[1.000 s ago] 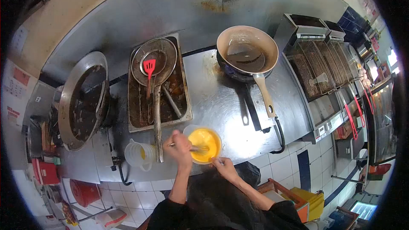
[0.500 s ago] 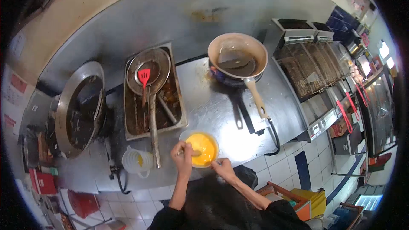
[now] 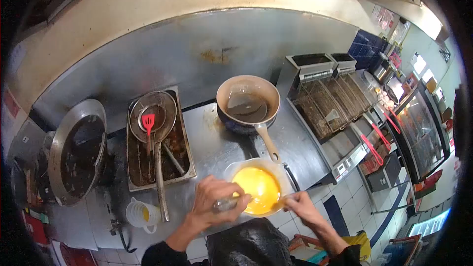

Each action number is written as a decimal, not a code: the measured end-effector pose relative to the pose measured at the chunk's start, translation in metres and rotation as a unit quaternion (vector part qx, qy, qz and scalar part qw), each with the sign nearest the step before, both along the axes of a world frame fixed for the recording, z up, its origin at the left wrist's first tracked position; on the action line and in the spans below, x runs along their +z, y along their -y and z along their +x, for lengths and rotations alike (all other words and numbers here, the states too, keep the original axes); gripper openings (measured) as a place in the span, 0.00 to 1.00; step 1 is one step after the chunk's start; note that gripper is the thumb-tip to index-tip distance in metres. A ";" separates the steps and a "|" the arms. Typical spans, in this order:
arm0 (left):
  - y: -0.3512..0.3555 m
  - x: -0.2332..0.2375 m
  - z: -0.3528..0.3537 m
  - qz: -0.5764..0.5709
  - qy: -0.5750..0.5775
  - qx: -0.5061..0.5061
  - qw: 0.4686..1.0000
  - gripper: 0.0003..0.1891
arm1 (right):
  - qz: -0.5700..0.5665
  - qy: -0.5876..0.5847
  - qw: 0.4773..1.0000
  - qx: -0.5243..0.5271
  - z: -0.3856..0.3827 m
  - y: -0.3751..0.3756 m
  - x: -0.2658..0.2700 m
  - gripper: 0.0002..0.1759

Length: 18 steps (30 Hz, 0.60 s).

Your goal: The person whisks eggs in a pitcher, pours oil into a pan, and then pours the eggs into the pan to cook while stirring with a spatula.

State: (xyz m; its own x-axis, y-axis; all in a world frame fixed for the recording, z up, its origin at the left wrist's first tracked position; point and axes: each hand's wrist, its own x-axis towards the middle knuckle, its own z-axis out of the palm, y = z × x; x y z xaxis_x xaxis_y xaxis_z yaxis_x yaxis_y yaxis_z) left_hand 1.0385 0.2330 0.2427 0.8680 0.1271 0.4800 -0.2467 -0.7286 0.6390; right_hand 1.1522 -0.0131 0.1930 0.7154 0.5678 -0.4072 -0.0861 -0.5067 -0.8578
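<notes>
A pale, translucent bowl (image 3: 285, 183) of yellow liquid (image 3: 256, 186), like beaten egg, is at the front of the steel counter. My right hand (image 3: 304, 209) pinches the bowl's right rim. My left hand (image 3: 211, 198) is closed around a utensil with a thick greyish handle (image 3: 225, 204); its tip reaches into the yellow liquid, so I cannot make out its head. Just beyond the bowl, a frying pan (image 3: 270, 83) with dark oil in it sits on a burner, its beige handle (image 3: 268, 143) pointing toward the bowl.
Left of the bowl, a metal tray (image 3: 189, 165) holds strainers (image 3: 170, 106) and a red slotted spatula (image 3: 148, 121). A plastic measuring jug (image 3: 143, 214) stands in front of it. A large wok (image 3: 55, 167) is at far left. Fryer baskets (image 3: 327, 103) with red handles are at right.
The bowl has moved right and toward the pan handle, with both hands following, and appears raised. The camera view has tilted up and shifted.
</notes>
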 end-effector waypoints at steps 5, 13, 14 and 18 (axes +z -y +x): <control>-0.009 0.057 0.085 0.009 -0.006 -0.087 0.996 0.09 | -0.007 0.042 0.999 -0.014 0.075 0.020 0.084 0.14; -0.014 0.078 0.223 0.027 -0.005 -0.069 0.997 0.13 | 0.034 0.085 0.996 -0.002 0.188 0.026 0.114 0.19; -0.011 0.077 0.232 0.011 0.011 -0.083 0.996 0.12 | 0.091 0.083 0.992 -0.014 0.201 0.026 0.100 0.20; 0.019 0.082 0.242 0.013 -0.018 -0.043 0.999 0.13 | 0.168 0.042 0.984 -0.045 0.236 0.032 0.061 0.20</control>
